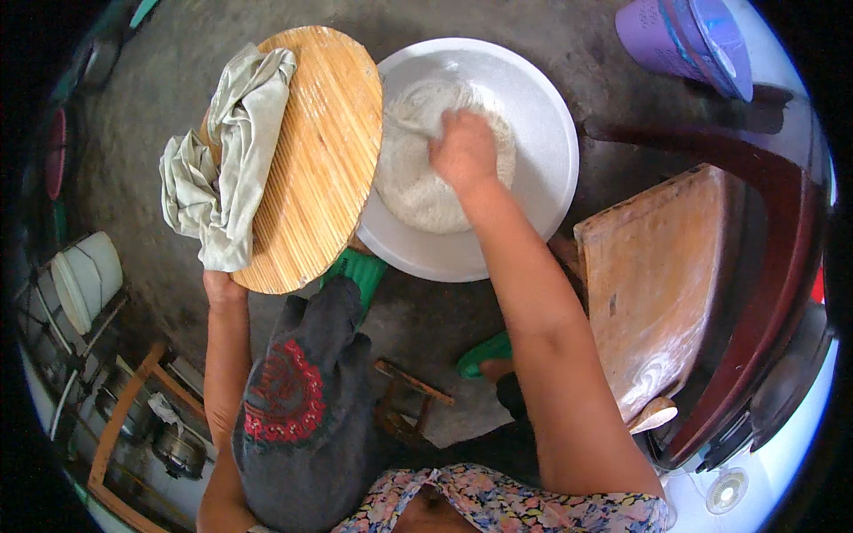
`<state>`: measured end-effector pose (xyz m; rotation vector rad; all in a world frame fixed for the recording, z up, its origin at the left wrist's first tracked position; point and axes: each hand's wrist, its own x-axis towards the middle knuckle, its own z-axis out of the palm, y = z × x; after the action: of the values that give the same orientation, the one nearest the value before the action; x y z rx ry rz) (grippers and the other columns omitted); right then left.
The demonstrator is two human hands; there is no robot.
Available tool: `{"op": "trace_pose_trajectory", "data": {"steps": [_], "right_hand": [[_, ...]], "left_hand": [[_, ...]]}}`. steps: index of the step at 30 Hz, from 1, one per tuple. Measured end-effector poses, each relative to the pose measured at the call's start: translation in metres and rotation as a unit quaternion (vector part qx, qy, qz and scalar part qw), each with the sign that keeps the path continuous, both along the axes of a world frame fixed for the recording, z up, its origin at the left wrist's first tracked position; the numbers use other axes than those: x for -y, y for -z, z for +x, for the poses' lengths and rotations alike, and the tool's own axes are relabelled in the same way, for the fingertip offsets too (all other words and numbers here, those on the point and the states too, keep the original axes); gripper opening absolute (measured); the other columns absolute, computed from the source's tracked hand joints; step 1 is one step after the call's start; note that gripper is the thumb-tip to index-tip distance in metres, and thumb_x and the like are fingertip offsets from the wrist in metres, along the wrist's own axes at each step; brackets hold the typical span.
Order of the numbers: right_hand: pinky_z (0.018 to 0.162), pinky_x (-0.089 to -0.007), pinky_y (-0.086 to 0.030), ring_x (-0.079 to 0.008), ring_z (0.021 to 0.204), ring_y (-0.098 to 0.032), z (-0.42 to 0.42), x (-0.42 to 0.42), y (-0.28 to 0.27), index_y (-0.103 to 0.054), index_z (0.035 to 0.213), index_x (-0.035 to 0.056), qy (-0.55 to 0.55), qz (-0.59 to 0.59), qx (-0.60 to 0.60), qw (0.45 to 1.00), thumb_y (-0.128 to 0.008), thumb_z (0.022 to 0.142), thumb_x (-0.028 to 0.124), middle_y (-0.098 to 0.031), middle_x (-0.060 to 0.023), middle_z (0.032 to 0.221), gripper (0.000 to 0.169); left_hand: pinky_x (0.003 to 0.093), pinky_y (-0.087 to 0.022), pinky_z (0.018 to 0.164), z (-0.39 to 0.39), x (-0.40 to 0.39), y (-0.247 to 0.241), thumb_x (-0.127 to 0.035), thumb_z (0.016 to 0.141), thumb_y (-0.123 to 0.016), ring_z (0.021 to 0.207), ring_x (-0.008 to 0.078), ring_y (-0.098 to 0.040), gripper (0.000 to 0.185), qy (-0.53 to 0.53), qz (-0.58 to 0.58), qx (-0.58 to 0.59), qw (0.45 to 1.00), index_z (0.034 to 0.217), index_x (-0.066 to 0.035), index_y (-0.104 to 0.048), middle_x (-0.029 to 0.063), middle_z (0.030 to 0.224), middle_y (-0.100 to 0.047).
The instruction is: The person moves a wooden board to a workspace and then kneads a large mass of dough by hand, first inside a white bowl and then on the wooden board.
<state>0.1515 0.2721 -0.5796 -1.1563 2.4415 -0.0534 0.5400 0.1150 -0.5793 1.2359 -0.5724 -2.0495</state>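
My left hand (224,288) grips the lower rim of a round board of pale stalks or slats (326,133), tilted beside a metal basin; most of its fingers are hidden. A crumpled light grey-green cloth (256,153) lies over the board's left part, right above that hand. Inside the wide silver basin (543,180) is a mass of off-white flour or meal (420,193). My right hand (468,146), fingers curled, is over the flour. A pale blurred streak runs left from its fingers; whether it is a thin utensil or flour is unclear.
A worn wooden board (653,266) leans at the right by a dark red curved chair frame (760,320). A wooden ladle (653,416) lies near its lower end. Purple buckets (656,43) stand at upper right. A rack with a white tub (90,280) and metal pots (180,450) is at left.
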Motion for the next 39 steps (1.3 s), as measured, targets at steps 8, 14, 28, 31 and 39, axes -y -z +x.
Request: {"op": "trace_pose_trajectory", "data": {"steps": [8,14,28,31,39], "right_hand": [[0.102,-0.0424,-0.038,-0.0378,0.117,-0.05,-0.038,0.009,0.008,-0.056,0.118,-0.006,0.241,-0.098,-0.006,0.966,-0.061,0.087,0.033,-0.054,-0.0262,0.12,0.05],[0.086,-0.0399,-0.046,-0.0304,0.096,-0.063,0.003,0.078,0.005,-0.071,0.091,0.0058,-0.161,0.028,-0.095,0.982,-0.053,0.087,0.026,-0.067,-0.0137,0.098,0.028],[0.098,-0.044,-0.041,-0.0339,0.108,-0.055,0.012,-0.078,-0.001,-0.064,0.102,0.0015,0.091,-0.282,0.006,0.955,-0.064,0.083,0.024,-0.06,-0.0191,0.11,0.029],[0.097,-0.0434,-0.041,-0.0368,0.109,-0.054,-0.029,-0.054,0.016,-0.062,0.106,-0.0012,0.216,-0.153,-0.033,0.964,-0.064,0.085,0.031,-0.059,-0.0229,0.114,0.039],[0.091,-0.0432,-0.045,-0.036,0.103,-0.057,-0.005,0.016,-0.007,-0.066,0.1,-0.0032,0.042,0.01,0.051,0.998,-0.06,0.085,0.04,-0.063,-0.0217,0.105,0.046]], "left_hand": [[0.0412,-0.051,0.095,-0.003,0.001,-0.004,-0.022,0.098,-0.044,0.114,0.0296,-0.057,0.043,-0.033,0.012,0.004,0.999,0.135,0.0,-0.041,0.0167,0.131,-0.053],[0.0421,-0.05,0.096,-0.016,-0.003,-0.017,-0.022,0.098,-0.044,0.114,0.0289,-0.057,0.044,-0.04,0.033,0.037,0.998,0.135,0.0,-0.041,0.017,0.13,-0.054],[0.0426,-0.047,0.099,0.008,0.006,0.004,-0.026,0.099,-0.042,0.119,0.0303,-0.053,0.047,-0.001,-0.011,0.048,0.999,0.139,-0.003,-0.037,0.0164,0.136,-0.048],[0.0414,-0.046,0.101,0.004,0.004,0.0,-0.025,0.1,-0.041,0.121,0.0309,-0.052,0.047,-0.003,-0.004,0.039,0.999,0.14,-0.002,-0.035,0.0168,0.136,-0.048],[0.0418,-0.046,0.101,0.008,0.009,0.004,-0.022,0.099,-0.04,0.121,0.0304,-0.051,0.046,0.011,0.014,0.004,1.0,0.14,0.0,-0.035,0.0175,0.136,-0.048]]}}
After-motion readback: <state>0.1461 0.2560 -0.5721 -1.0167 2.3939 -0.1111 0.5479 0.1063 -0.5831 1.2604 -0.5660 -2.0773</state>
